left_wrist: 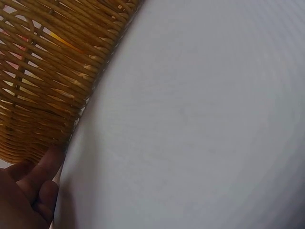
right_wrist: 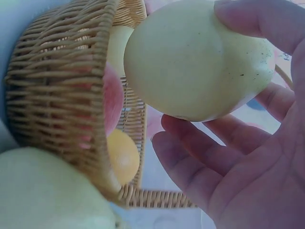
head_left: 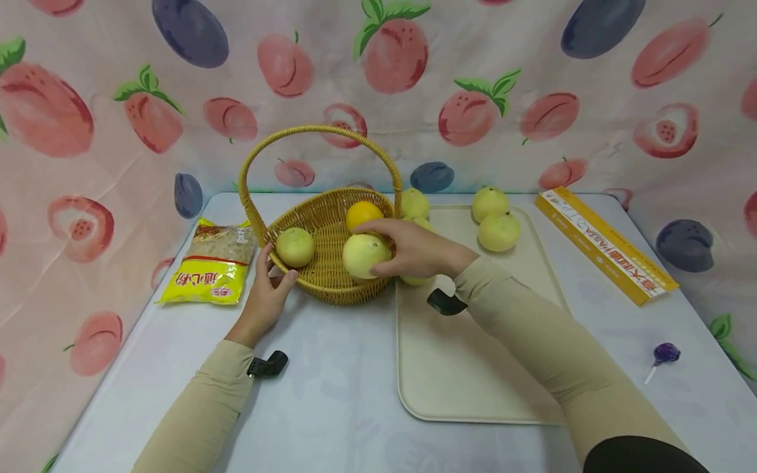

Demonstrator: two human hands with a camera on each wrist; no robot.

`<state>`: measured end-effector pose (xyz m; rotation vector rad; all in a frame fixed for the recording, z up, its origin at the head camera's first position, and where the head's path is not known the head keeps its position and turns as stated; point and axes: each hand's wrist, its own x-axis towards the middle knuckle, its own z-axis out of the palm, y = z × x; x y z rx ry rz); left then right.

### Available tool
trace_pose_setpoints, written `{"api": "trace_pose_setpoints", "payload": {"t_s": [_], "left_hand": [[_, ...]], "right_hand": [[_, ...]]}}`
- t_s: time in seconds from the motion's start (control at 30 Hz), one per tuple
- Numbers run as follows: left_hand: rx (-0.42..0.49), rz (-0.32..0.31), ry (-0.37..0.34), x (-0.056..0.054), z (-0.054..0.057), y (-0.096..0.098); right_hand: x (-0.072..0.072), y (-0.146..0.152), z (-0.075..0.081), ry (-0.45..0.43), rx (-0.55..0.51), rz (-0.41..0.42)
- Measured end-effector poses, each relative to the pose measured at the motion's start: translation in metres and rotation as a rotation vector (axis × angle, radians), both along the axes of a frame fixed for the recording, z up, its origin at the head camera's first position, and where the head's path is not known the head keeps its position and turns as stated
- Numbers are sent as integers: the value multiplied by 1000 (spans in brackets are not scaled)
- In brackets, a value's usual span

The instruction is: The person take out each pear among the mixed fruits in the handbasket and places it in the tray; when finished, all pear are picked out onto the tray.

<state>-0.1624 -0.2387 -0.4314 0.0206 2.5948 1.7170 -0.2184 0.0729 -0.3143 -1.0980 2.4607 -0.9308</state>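
A wicker basket (head_left: 331, 263) with a tall arched handle stands on the table. My left hand (head_left: 264, 299) grips its near left side, and in the left wrist view the fingers (left_wrist: 45, 167) press against the woven wall. My right hand (head_left: 422, 246) holds a pale green melon (head_left: 365, 256) over the basket's right part, thumb on one side and fingers on the other. Inside the basket lie another pale melon (head_left: 295, 247) at the left and an orange (head_left: 363, 215) at the back right. A red fruit (right_wrist: 113, 98) shows inside the basket only in the right wrist view.
Right of the basket lies a beige tray (head_left: 473, 368) with two melons (head_left: 499, 231) at its back; more melons (head_left: 415, 203) sit close against the basket. A yellow bag (head_left: 209, 263) is at the left. At the right are a pasta box (head_left: 606, 244) and a purple lollipop (head_left: 666, 353).
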Motion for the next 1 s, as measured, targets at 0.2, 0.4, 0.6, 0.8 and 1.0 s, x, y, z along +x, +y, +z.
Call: {"api": "trace_pose_setpoints", "payload": {"t_s": [0.2,0.4,0.6,0.8,1.0], "left_hand": [[-9,5,25,-1,-8,-3],[-21,3,34,-1,-8,-3],[-19,-1,-5,3,5,1],[-14,1,-16,9,19,7],[-19,4,29,1,-3,0]], "right_hand": [[5,19,-4,-40,-12,-46],[11,38,-7,-62,-46,-78],[14,53,-11,-77,-79,-84],[15,67,-20,-81,-79,-106],[15,84,-28,-100,-103,-140]]}}
